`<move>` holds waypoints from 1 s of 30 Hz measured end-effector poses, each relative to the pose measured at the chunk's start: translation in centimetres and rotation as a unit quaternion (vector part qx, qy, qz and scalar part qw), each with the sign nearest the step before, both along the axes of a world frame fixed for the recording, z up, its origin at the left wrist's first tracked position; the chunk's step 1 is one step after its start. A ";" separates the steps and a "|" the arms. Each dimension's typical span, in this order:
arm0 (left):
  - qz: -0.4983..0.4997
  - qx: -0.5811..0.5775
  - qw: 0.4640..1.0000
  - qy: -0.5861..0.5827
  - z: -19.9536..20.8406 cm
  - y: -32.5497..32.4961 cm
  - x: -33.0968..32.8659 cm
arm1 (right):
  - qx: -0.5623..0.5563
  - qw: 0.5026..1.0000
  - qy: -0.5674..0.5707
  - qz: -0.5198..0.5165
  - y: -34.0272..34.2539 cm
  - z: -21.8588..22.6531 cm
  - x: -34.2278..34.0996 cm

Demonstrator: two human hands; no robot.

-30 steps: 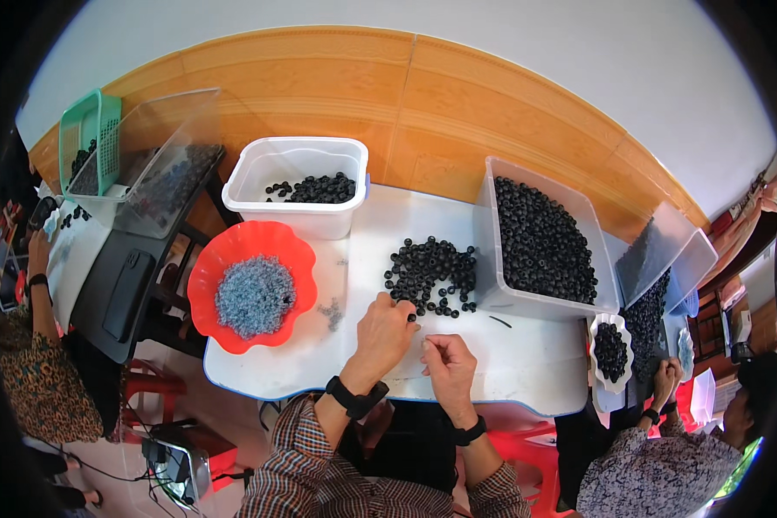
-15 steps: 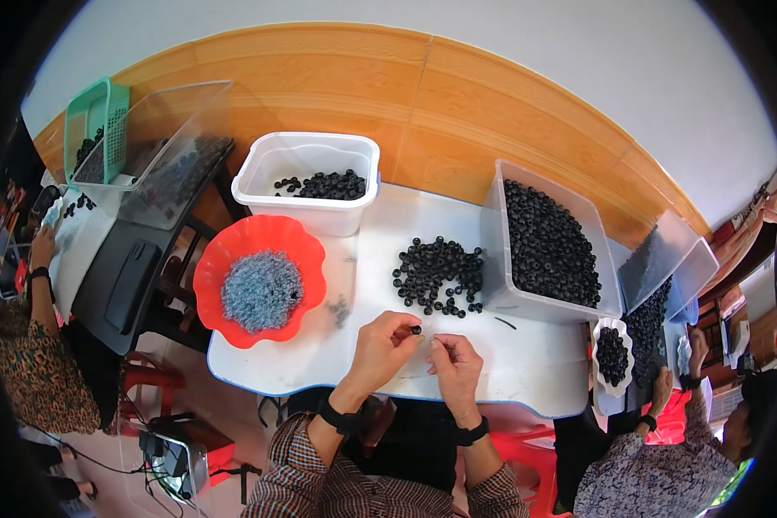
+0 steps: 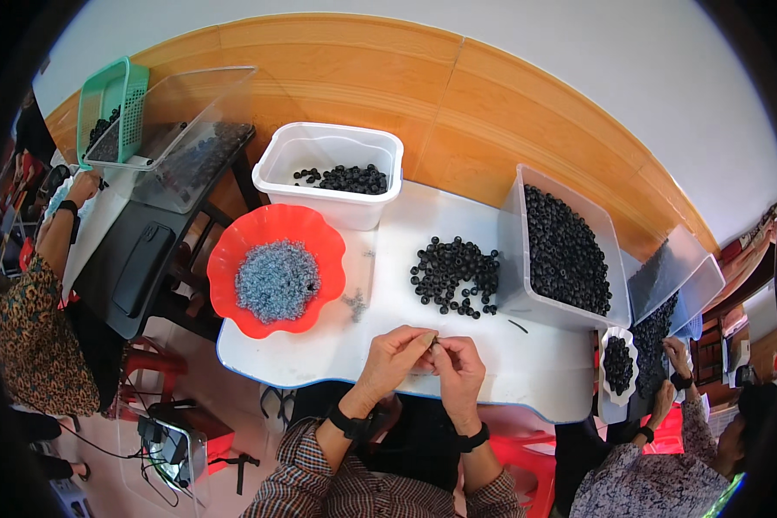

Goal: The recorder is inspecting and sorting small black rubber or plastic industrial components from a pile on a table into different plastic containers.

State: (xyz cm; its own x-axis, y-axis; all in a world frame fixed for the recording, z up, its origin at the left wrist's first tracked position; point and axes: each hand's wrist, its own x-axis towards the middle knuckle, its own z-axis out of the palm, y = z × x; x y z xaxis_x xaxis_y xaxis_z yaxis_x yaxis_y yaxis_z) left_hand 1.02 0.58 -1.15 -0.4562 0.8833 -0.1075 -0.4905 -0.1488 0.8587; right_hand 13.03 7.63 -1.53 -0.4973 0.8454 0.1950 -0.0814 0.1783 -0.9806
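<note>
Close together over the table's near edge, my left hand [image 3: 392, 361] and my right hand [image 3: 460, 371] meet at the fingertips. Between them shows a sliver of a small black round part [image 3: 435, 340], pinched by my left thumb and index finger and mostly covered. My right fingers are also pinched; whatever they hold is too small to make out. Beyond my hands lies a loose pile of black round parts with holes [image 3: 454, 274]. To the left, a red scalloped bowl [image 3: 219, 259] holds many tiny clear bluish pieces [image 3: 276, 281].
A white tub [image 3: 324, 205] with black parts stands at the back of the white table [image 3: 388, 224]. A clear bin [image 3: 516, 250] heaped with them is at right. Co-workers sit on both sides, one by a white scalloped dish [image 3: 610, 393], another by a green basket [image 3: 131, 121].
My hands have come together, and the black part is now mostly hidden between the fingertips. The whole view has shifted slightly. The left co-worker's hand has moved toward the bin beside it.
</note>
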 end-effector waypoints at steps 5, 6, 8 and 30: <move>0.021 -0.005 0.998 0.052 -0.3 -0.2 0.0 | 0.100 0.994 -0.044 0.001 0.2 -0.1 0.0; 0.020 -0.005 0.999 0.051 -0.3 -0.2 0.0 | 0.101 0.994 -0.045 0.000 0.2 0.0 -0.1; 0.034 0.007 0.996 0.077 0.0 -0.3 0.0 | 0.110 0.993 -0.050 0.010 0.0 0.6 -0.2; -0.005 0.076 0.962 -0.262 -0.4 -1.5 -1.5 | 0.008 0.998 0.020 0.053 -0.7 2.5 -1.3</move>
State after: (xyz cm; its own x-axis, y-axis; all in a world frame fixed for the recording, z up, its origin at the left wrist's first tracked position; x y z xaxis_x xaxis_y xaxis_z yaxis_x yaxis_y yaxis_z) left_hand -0.52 -0.97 -1.60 -0.3665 0.9107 -0.1902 -0.8523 -0.2467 0.4613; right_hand 11.76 6.93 0.94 -0.5755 0.7848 0.2299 -0.1391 0.1831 -0.9732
